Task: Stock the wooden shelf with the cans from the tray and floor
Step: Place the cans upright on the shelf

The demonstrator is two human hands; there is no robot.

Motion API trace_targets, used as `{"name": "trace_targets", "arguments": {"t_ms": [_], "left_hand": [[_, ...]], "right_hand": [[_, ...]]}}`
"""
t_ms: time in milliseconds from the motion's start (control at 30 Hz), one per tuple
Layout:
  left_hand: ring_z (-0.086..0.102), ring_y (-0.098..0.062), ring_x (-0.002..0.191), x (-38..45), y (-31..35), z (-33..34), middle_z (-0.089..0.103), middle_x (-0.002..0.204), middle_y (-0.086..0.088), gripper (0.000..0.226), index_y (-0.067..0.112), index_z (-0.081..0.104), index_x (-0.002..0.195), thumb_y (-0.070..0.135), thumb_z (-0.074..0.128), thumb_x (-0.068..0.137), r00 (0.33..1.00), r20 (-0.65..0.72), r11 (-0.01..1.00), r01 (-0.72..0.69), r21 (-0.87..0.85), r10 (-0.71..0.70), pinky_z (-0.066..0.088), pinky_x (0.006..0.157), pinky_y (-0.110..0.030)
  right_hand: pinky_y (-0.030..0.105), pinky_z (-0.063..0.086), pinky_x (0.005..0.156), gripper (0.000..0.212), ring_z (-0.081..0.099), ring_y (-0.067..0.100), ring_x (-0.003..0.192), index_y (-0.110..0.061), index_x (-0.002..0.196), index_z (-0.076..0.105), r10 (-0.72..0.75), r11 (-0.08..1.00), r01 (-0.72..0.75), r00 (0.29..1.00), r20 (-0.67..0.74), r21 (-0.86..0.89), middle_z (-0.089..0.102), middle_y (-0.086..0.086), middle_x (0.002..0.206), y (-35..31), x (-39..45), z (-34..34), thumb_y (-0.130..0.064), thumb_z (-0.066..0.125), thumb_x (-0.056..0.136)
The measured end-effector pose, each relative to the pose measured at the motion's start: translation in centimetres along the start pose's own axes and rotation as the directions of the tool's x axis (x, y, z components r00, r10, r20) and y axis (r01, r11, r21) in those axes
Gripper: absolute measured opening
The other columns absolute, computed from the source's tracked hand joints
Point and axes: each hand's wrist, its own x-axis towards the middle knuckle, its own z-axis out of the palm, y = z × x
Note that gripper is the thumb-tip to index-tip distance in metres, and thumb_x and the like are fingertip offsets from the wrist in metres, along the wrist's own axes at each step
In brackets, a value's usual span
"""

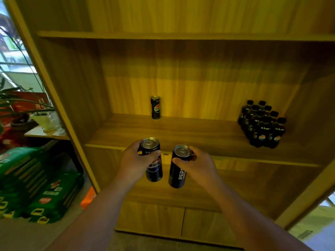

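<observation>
Head view: we see both arms raised toward the wooden shelf. Left hand is wrapped around the left can, thumb across the label, fingers curled behind the upper body. Right hand is wrapped around the right can near its top rim, thumb on the near side. Both cans are upright, lids up, close side by side but apart, held just in front of and slightly below the front edge of the middle board.

One shelved can stands upright at the back of that board, left of centre. A pack of dark bottles occupies the right end, well apart from it. Tray and floor stock are not in view, so we cannot judge how many cans remain.

Step in hand, as we read it: carrying a pair of cans to the board for placement. Next move likely calls for lifting both over the front edge, then setting them down upright near the shelved can, with enough gap that neither knocks it over. Release only once each base sits flat.

Green cartons are stacked on the floor to the left.
</observation>
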Motion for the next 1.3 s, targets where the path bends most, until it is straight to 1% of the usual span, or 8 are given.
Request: {"name": "trace_targets", "arguments": {"t_ms": [200, 300, 467, 633, 767, 967, 1133, 1300], "left_hand": [[0.055, -0.011, 0.107, 8.5, -1.6, -3.2, 0.061, 0.113, 0.008, 0.051, 0.020, 0.061, 0.120, 0.031, 0.083, 0.075, 1.000, 0.012, 0.998, -0.020, 0.054, 0.020, 0.042, 0.084, -0.027], [0.056, -0.009, 0.100, 13.3, -2.1, -4.5, 0.061, 0.108, 0.010, 0.050, 0.023, 0.061, 0.119, 0.028, 0.084, 0.075, 0.998, 0.038, 0.996, -0.049, 0.069, 0.046, 0.041, 0.077, -0.021], [0.054, -0.005, 0.093, 20.0, -2.9, -5.2, 0.059, 0.101, 0.014, 0.047, 0.030, 0.058, 0.111, 0.023, 0.085, 0.073, 0.998, 0.058, 0.999, -0.032, 0.022, 0.030, 0.040, 0.066, -0.013], [0.060, -0.011, 0.097, 25.4, -4.3, -4.2, 0.064, 0.105, 0.009, 0.046, 0.022, 0.063, 0.115, 0.022, 0.084, 0.075, 0.998, 0.065, 1.000, -0.023, 0.007, 0.022, 0.045, 0.075, -0.022], [0.062, -0.005, 0.092, 29.2, -5.0, -2.9, 0.063, 0.111, 0.005, 0.049, 0.020, 0.062, 0.120, 0.020, 0.083, 0.076, 0.999, 0.036, 0.999, 0.011, -0.034, -0.009, 0.045, 0.071, -0.020], [0.058, -0.014, 0.100, 34.2, -5.6, -0.9, 0.061, 0.109, 0.004, 0.048, 0.016, 0.060, 0.123, 0.017, 0.081, 0.079, 0.999, 0.027, 0.997, 0.024, -0.079, -0.022, 0.044, 0.074, -0.021], [0.056, -0.014, 0.103, 38.0, -7.0, -0.2, 0.060, 0.113, 0.004, 0.050, 0.017, 0.059, 0.123, 0.021, 0.081, 0.079, 1.000, 0.017, 0.999, 0.024, -0.044, -0.024, 0.045, 0.083, -0.029], [0.056, -0.012, 0.103, 40.7, -8.2, 0.3, 0.060, 0.110, 0.006, 0.052, 0.016, 0.059, 0.125, 0.022, 0.082, 0.078, 0.999, -0.001, 0.999, 0.032, -0.028, -0.032, 0.046, 0.083, -0.028]], "right_hand": [[0.019, 0.049, 0.071, 0.042, 0.065, 0.006, 0.093, -0.026, 0.110, 0.064, 0.016, 1.000, -0.015, 0.999, -0.037, 0.009, 0.069, -0.013, 0.101, -2.3, 6.4, 3.1, -0.034, 0.084, 0.074], [0.013, 0.043, 0.062, 0.035, 0.062, -0.001, 0.084, -0.029, 0.101, 0.062, 0.018, 1.000, -0.017, 0.995, -0.093, 0.012, 0.065, -0.017, 0.093, -3.6, 9.8, 4.9, -0.028, 0.085, 0.074], [0.014, 0.043, 0.064, 0.043, 0.058, -0.003, 0.087, -0.028, 0.109, 0.064, 0.044, 0.999, -0.046, 0.990, -0.131, -0.011, 0.064, -0.015, 0.101, -4.5, 15.3, 6.9, -0.035, 0.085, 0.072], [0.018, 0.047, 0.066, 0.043, 0.061, 0.001, 0.086, -0.023, 0.109, 0.066, 0.061, 0.998, -0.055, 0.987, -0.148, 0.041, 0.067, -0.009, 0.099, -4.2, 20.8, 7.3, -0.028, 0.086, 0.072], [0.019, 0.048, 0.068, 0.041, 0.062, 0.005, 0.086, -0.025, 0.107, 0.066, 0.059, 0.998, -0.057, 0.986, -0.153, 0.020, 0.067, -0.010, 0.096, -3.4, 25.5, 7.3, -0.028, 0.086, 0.072], [0.022, 0.050, 0.070, 0.033, 0.064, 0.005, 0.085, -0.027, 0.098, 0.065, 0.033, 0.999, -0.030, 0.989, -0.141, 0.025, 0.067, -0.015, 0.091, -2.4, 31.8, 7.7, -0.024, 0.085, 0.073], [0.016, 0.047, 0.062, 0.032, 0.061, -0.003, 0.079, -0.027, 0.095, 0.063, 0.040, 0.999, -0.035, 0.986, -0.164, 0.038, 0.066, -0.015, 0.088, -1.8, 35.7, 8.6, -0.026, 0.085, 0.073], [0.015, 0.045, 0.059, 0.035, 0.060, -0.003, 0.078, -0.027, 0.097, 0.063, 0.067, 0.997, -0.058, 0.978, -0.199, 0.050, 0.064, -0.015, 0.088, -0.8, 38.4, 9.1, -0.028, 0.086, 0.071]]}}
